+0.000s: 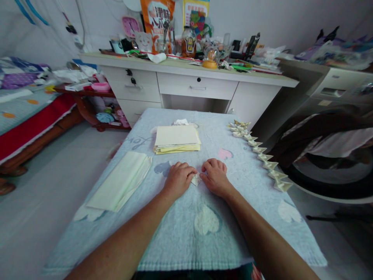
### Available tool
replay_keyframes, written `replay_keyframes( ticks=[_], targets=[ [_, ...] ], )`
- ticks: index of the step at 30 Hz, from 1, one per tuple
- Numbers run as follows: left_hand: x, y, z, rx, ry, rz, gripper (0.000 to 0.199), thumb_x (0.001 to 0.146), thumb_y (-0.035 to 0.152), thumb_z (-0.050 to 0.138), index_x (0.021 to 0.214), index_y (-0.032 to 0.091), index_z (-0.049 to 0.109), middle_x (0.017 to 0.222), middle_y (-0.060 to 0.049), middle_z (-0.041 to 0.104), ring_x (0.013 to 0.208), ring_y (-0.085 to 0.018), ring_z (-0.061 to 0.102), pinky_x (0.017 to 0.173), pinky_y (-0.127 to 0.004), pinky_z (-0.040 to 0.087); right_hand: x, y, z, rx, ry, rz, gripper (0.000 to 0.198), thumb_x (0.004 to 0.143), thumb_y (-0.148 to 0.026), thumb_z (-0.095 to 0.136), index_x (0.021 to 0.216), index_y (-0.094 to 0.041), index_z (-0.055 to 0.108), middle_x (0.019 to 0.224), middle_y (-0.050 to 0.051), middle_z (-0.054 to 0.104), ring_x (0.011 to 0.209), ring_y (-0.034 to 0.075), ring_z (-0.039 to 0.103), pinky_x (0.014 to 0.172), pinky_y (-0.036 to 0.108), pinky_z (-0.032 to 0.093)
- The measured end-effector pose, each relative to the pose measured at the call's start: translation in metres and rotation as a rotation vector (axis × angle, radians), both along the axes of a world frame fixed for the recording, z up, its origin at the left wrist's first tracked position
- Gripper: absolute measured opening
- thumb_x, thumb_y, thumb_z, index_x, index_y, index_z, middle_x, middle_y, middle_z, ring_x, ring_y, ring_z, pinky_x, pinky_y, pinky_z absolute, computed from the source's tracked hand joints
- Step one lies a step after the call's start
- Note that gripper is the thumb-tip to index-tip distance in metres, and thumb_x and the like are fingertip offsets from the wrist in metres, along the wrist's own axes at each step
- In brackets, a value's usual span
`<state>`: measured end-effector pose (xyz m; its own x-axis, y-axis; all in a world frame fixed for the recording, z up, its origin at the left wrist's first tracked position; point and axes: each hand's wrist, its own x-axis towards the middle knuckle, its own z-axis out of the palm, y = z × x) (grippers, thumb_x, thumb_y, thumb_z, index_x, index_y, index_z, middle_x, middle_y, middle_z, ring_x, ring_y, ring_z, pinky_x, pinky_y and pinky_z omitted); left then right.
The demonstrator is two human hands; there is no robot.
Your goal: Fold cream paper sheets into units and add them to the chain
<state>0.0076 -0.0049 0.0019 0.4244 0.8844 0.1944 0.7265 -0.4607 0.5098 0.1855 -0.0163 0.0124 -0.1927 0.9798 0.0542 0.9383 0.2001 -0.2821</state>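
Note:
Between my hands, on the cloth-covered table, lies a small folded piece of paper [196,179], whitish with faint marks. My left hand [178,179] has its fingers curled, with thumb and fingertip on the paper's left side. My right hand [216,177] is bent in the same way and presses the right side with its thumb and fingertips. Part of the paper is hidden under the fingers. Beyond the hands sits a stack of cream and yellow paper sheets [176,137]. Along the right edge runs a row of folded paper boats [264,157], several in a line.
Pale green folded sheets [119,182] lie on the table's left. A crumpled white tissue [181,122] is behind the stack. The blue tablecloth [186,241] has heart prints. A cluttered white desk [198,83] stands at the back, a washing machine [335,93] at right, a bed [32,116] at left.

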Motion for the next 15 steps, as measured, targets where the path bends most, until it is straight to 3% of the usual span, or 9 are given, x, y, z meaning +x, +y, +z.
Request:
replay_keyframes(
  ticks=[12,15],
  targets=[
    [-0.0061,-0.0056,0.0047,-0.035,0.096,0.123,0.019,0.083,0.025,0.059,0.098,0.033,0.067,0.096,-0.001,0.064,0.098,-0.023,0.049,0.089,-0.040,0.030,-0.0026,-0.0007,-0.0013,0.018,-0.005,-0.009,0.015,0.086,-0.032,0.055,0.099,-0.025,0.061,0.114,0.007,0.051,0.107,0.026,0.042,0.094,0.043,0.027],
    [-0.0049,-0.0052,0.0038,-0.033,0.092,0.130,0.018,0.082,0.025,0.060,0.097,0.033,0.066,0.096,0.000,0.064,0.098,-0.023,0.049,0.088,-0.040,0.031,-0.0050,-0.0017,-0.0006,0.056,0.015,0.000,0.018,0.088,-0.038,0.052,0.096,-0.023,0.060,0.111,0.008,0.052,0.105,0.026,0.042,0.095,0.044,0.027]
  ],
)
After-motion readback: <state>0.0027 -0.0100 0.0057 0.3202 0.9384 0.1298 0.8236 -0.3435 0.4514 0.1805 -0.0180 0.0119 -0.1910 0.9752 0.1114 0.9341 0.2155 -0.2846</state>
